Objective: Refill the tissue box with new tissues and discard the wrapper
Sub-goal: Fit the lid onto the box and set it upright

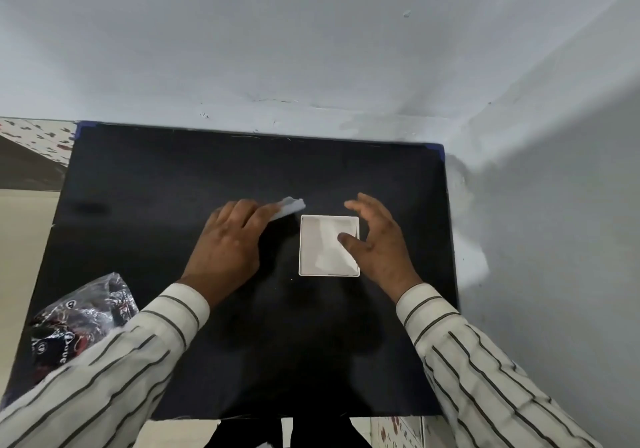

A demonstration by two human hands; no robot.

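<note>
A square white tissue box (320,245) stands open-topped on the black table (156,177), with pale tissue visible inside. My right hand (375,240) hovers at the box's right side, fingers spread, thumb over the rim, holding nothing. Just left of the box, my left hand (230,240) grips a blurred pale tissue piece (289,207) that sticks out past its fingertips by the box's far left corner. A crumpled dark printed plastic wrapper (81,312) lies at the table's near left edge, partly behind my left sleeve.
A pale wall (311,49) runs along the table's far edge and another wall (554,205) closes the right side. Floor tiles show to the left (24,240). The table's near edge is just in front of me.
</note>
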